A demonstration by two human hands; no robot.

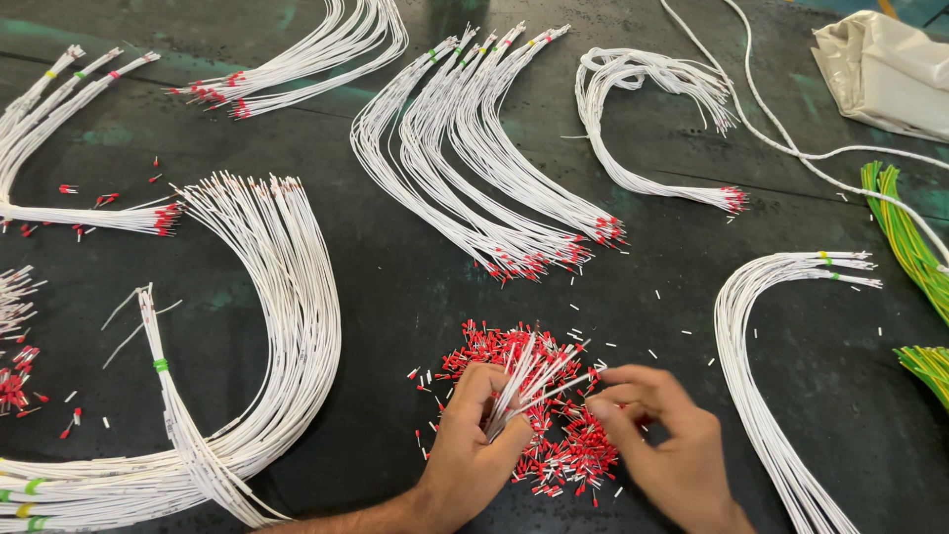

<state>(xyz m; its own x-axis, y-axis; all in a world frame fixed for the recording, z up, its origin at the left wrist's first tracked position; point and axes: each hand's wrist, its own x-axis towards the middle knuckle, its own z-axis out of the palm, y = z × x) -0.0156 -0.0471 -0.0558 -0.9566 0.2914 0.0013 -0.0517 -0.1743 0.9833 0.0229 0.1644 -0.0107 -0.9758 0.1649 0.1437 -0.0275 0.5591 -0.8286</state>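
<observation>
Counts on the bench

Two hands, one red ferrule pile, two green-yellow wire bundles, one cream bag; white bundles too overlapped to count.

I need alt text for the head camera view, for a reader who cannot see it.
A left hand grips a small bundle of white wires while the right hand pinches at their ends, above a pile of red ferrules on a dark table. Curved white wire bundles lie around.

White wire bundle tilted over red ferrule pile.
</observation>
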